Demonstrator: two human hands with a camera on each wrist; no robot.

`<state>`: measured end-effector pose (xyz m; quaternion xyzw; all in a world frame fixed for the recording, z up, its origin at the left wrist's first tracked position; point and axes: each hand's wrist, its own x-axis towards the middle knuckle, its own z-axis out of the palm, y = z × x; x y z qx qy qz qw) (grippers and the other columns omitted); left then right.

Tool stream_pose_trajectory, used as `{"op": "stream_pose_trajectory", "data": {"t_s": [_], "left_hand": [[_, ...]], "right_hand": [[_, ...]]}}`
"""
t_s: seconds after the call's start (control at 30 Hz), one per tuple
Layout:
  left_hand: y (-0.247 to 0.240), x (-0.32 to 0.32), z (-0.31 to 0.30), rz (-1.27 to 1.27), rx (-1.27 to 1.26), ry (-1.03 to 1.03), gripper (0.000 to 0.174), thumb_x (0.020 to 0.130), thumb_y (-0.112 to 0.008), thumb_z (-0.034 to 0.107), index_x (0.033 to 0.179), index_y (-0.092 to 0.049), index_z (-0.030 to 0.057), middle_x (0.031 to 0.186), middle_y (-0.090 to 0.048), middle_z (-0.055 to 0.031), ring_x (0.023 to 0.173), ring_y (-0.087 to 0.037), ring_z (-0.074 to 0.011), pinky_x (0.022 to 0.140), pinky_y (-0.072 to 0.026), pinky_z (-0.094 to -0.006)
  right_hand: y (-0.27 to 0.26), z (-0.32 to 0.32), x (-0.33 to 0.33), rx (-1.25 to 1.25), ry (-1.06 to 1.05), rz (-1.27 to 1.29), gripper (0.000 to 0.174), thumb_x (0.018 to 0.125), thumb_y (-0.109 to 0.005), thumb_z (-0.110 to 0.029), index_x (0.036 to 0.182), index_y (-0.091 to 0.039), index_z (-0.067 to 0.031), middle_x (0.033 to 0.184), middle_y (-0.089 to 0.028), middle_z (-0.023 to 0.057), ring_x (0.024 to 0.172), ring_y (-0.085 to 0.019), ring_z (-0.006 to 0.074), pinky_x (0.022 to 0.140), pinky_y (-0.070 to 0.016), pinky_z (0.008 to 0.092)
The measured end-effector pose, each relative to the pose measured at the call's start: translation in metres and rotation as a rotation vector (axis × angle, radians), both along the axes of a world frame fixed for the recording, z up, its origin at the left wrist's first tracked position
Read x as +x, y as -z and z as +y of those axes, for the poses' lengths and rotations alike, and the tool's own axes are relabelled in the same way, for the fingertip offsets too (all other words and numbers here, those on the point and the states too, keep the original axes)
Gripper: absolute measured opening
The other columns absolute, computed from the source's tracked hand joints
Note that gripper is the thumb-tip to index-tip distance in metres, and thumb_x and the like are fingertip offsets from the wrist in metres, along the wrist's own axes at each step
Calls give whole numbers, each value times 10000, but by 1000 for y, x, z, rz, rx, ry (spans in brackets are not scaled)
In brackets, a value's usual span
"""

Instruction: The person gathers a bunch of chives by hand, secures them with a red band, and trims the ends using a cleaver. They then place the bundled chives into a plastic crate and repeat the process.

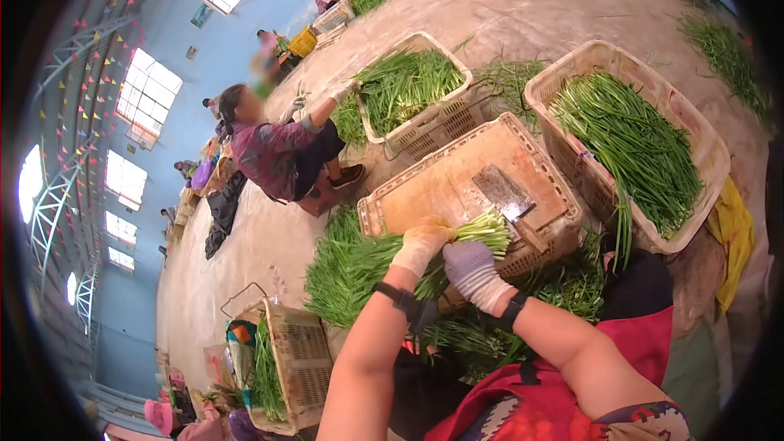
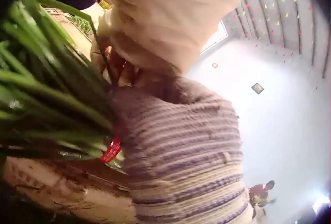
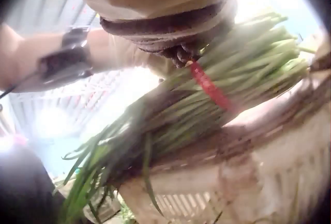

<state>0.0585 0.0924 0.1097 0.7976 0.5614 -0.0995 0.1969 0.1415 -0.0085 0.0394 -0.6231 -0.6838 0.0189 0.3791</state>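
Note:
A bundle of long green chives (image 1: 490,231) with pale stalk ends lies over an upturned crate (image 1: 425,196). My left hand (image 1: 426,247), in a cream glove, grips the bundle from above, its fingers partly hidden. Close beside it, my right hand (image 1: 475,274), in a purple-and-cream glove, has curled fingers at the stalks. A red band (image 3: 209,87) circles the bundle in the right wrist view, and the right fingers pinch at its upper end. In the left wrist view the striped right glove (image 2: 181,151) covers part of the red band.
A wide-bladed cleaver (image 1: 500,190) rests on the crate top. Right of it stands a crate (image 1: 714,147) full of chives; another filled crate (image 1: 461,73) is farther off. Loose chives (image 1: 347,269) heap beside the upturned crate. A person (image 1: 273,151) sits working across from me.

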Motion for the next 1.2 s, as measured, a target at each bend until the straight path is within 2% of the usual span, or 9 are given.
{"op": "stream_pose_trajectory", "data": {"t_s": [0.3, 0.4, 0.47, 0.53, 0.57, 0.67, 0.83, 0.97, 1.2], "left_hand": [[-21, 1, 7, 31, -263, 259, 311, 888, -664, 299, 1117, -709, 93, 1013, -724, -111, 932, -676, -266, 835, -504, -361], [6, -15, 15, 1, -37, 665, 242, 872, -658, 258, 1040, -716, 94, 947, -710, -107, 874, -675, -276, 801, -520, -382], [12, -20, 9, 55, 219, 907, 198, 842, -653, 240, 966, -722, 103, 894, -704, -98, 836, -678, -270, 755, -537, -390], [1, -12, -9, 215, 525, 1072, 164, 805, -642, 233, 886, -729, 120, 853, -707, -83, 810, -688, -253, 695, -559, -389], [11, -16, -6, 44, 555, 1122, 123, 763, -639, 224, 813, -713, 141, 788, -682, -67, 770, -682, -236, 672, -559, -375], [7, -13, -22, 20, 467, 1001, 117, 760, -641, 233, 793, -707, 142, 786, -682, -66, 764, -676, -247, 669, -554, -382], [154, -7, -11, -75, 476, 825, 203, 862, -586, 212, 956, -720, 91, 928, -702, -94, 887, -663, -281, 841, -527, -387], [168, -4, -37, -333, 479, 661, 218, 871, -565, 200, 956, -715, 67, 951, -698, -120, 926, -657, -282, 846, -519, -393], [145, 6, -47, -213, 653, 733, 224, 854, -564, 197, 919, -721, 51, 918, -698, -122, 913, -668, -265, 807, -517, -392]], "right_hand": [[23, 7, -39, -231, 128, 29, 229, 908, -564, -254, 782, -689, -110, 672, -659, 137, 632, -672, 339, 579, -530, 448], [-1, -15, 2, -269, -251, 122, 222, 918, -545, -251, 824, -682, -104, 738, -674, 133, 692, -672, 354, 629, -536, 454], [12, -27, 27, -35, -245, 442, 227, 924, -552, -253, 905, -681, -68, 851, -680, 157, 816, -667, 342, 728, -539, 431], [13, -25, 63, -139, -175, 610, 221, 925, -596, -258, 947, -692, -59, 865, -699, 135, 799, -677, 299, 725, -540, 394], [-5, -21, 77, -322, -115, 1051, 248, 934, -604, -277, 963, -697, -49, 841, -701, 113, 779, -671, 257, 711, -529, 355], [-55, 14, 104, -291, -158, 536, 356, 863, -697, -338, 1036, -704, -28, 923, -704, 134, 869, -676, 251, 793, -528, 341], [-134, 73, 43, -627, -513, -361, 515, 738, -759, -485, 1059, -731, -82, 1063, -720, 145, 1010, -685, 322, 853, -537, 416], [-88, 91, -18, -572, -595, -934, 424, 712, -788, -429, 1005, -780, -123, 1004, -741, 150, 959, -707, 337, 812, -563, 450], [-59, 109, -16, -553, -683, -984, 276, 818, -667, -219, 1054, -745, -100, 1056, -728, 143, 981, -701, 335, 801, -550, 462]]}}
